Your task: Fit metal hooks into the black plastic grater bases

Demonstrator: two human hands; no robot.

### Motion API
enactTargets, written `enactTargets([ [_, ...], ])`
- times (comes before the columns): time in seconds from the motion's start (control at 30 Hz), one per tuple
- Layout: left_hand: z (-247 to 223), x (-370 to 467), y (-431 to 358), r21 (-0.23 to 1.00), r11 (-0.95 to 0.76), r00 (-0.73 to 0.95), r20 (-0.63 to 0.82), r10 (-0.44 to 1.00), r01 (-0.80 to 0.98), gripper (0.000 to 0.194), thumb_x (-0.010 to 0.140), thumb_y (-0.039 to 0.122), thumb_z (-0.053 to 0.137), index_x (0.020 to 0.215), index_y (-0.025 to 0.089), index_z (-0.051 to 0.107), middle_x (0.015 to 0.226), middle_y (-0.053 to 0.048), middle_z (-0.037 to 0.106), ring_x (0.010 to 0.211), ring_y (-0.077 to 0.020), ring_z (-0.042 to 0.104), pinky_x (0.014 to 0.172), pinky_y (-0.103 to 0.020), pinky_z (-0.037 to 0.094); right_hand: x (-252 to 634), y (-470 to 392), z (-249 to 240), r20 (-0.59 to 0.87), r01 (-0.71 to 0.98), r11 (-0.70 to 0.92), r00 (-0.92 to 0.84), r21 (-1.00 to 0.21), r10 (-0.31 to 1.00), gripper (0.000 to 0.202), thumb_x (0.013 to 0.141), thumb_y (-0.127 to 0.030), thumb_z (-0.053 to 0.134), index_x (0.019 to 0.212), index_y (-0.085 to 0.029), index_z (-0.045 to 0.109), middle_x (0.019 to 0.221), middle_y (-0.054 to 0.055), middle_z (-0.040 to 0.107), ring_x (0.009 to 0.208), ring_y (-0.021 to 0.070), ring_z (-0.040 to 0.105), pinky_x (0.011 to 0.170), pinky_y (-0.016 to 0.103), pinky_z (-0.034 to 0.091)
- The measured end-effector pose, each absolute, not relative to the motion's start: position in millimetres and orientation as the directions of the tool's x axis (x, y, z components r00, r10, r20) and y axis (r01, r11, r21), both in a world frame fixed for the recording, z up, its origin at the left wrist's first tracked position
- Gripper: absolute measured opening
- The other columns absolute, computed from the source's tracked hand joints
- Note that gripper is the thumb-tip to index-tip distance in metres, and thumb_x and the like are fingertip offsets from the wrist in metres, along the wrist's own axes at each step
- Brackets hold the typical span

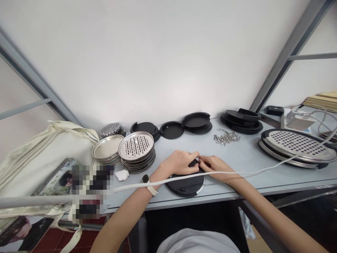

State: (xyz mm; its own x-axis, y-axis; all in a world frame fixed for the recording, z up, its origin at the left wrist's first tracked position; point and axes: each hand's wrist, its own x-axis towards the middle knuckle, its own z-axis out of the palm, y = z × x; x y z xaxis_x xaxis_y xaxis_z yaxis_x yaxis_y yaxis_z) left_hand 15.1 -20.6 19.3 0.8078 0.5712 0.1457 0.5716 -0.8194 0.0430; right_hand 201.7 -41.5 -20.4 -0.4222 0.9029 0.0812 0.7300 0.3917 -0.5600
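Observation:
A black round plastic holder [184,184] lies near the table's front edge, with a thin silvery metal rim showing on its right side. My left hand [179,163] rests over its far part, fingers bent and closed, thumb and forefinger meeting at its far right edge. Against those fingertips, my right hand [214,168] pinches at the same spot. Whatever small thing lies between the fingertips is too hidden to make out. Left of my hands stands a stack of round metal grater discs [137,149]. Behind to the right lies a pile of small metal chains [226,137].
Black round holders [172,130] line the wall side. Plain metal discs [105,149] and crumpled white paper [122,175] sit left. Larger perforated discs [297,146] stand right. A white cable [252,172] crosses before my hands. A cream bag [50,154] hangs left.

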Motion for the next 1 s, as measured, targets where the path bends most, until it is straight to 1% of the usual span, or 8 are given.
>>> enactTargets([
  [0.13, 16.7, 14.2, -18.9, 0.051, -0.831, 0.821, 0.134, 0.555, 0.554, 0.018, 0.087, 0.032, 0.04, 0.095, 0.017, 0.048, 0.069, -0.003, 0.062, 0.059, -0.0167, 0.058, 0.054, -0.025, 0.035, 201.4, -42.1, -20.0, 0.074, 0.737, 0.381, -0.413, -0.559, 0.908, 0.029, 0.088, -0.032, 0.033, 0.067, -0.019, 0.049, 0.062, 0.002, 0.059, 0.055, 0.0133, 0.049, 0.055, 0.025, 0.031],
  [0.43, 14.7, 13.6, -17.7, 0.051, -0.84, 0.828, 0.145, 0.541, 0.54, 0.018, 0.089, 0.033, 0.038, 0.094, 0.017, 0.047, 0.07, -0.003, 0.062, 0.059, -0.0163, 0.059, 0.053, -0.025, 0.033, 201.7, -41.8, -20.5, 0.072, 0.747, 0.383, -0.413, -0.543, 0.908, 0.031, 0.089, -0.033, 0.031, 0.072, -0.019, 0.052, 0.067, 0.003, 0.061, 0.057, 0.0139, 0.052, 0.057, 0.025, 0.033],
  [0.83, 17.0, 14.9, -18.8, 0.026, -0.835, 0.822, 0.162, 0.547, 0.55, 0.019, 0.085, 0.034, 0.043, 0.094, 0.017, 0.047, 0.068, -0.003, 0.063, 0.058, -0.0173, 0.06, 0.051, -0.025, 0.033, 202.8, -41.5, -23.8, 0.092, 0.753, 0.393, -0.41, -0.528, 0.908, 0.031, 0.09, -0.033, 0.031, 0.074, -0.019, 0.053, 0.066, 0.003, 0.061, 0.056, 0.0138, 0.051, 0.056, 0.025, 0.033],
  [1.0, 16.9, 15.1, -19.4, 0.029, -0.822, 0.809, 0.161, 0.565, 0.568, 0.02, 0.085, 0.034, 0.043, 0.094, 0.017, 0.048, 0.071, -0.004, 0.064, 0.061, -0.018, 0.061, 0.053, -0.025, 0.035, 201.9, -41.3, -22.3, 0.095, 0.75, 0.396, -0.411, -0.53, 0.907, 0.031, 0.09, -0.033, 0.031, 0.074, -0.019, 0.053, 0.067, 0.003, 0.061, 0.057, 0.0137, 0.051, 0.057, 0.025, 0.033],
])
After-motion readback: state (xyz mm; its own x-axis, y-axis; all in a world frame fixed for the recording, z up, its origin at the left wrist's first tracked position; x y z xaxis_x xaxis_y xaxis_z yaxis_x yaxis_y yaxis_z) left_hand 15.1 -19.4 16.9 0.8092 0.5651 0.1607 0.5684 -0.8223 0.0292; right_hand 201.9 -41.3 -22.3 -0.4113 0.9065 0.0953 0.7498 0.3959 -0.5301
